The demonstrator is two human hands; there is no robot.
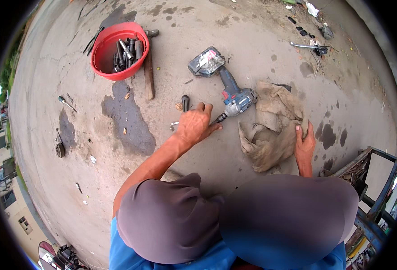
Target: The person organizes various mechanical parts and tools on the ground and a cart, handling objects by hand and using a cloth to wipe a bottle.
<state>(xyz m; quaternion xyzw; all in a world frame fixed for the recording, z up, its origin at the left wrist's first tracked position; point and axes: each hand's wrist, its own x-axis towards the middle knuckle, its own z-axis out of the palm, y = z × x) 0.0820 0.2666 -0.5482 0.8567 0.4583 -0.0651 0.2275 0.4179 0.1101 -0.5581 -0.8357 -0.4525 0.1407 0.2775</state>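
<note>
A cordless impact wrench (239, 101) with a blue-grey body lies on the ground, its battery pack (207, 62) pointing away from me. From its nose a dark socket (219, 119) reaches in between the thumb and curled fingers of my left hand (195, 124), which is closed around its end. My palm hides the rest of the socket. Just behind that hand a black tool handle (185, 102) shows, and a shiny metal piece (173, 125) lies beside it. On the right, my right hand (304, 146) grips the edge of a dirty, crumpled brown cloth (275, 135), thumb on top.
A red bucket (100, 36) holds several sockets; a hammer (149, 72) lies against its right side. Farther left are a screwdriver (67, 103) and a round dark tool (60, 150). A metal lever (308, 46) lies far right, a metal frame (374, 193) near right. Wet stains mark the concrete.
</note>
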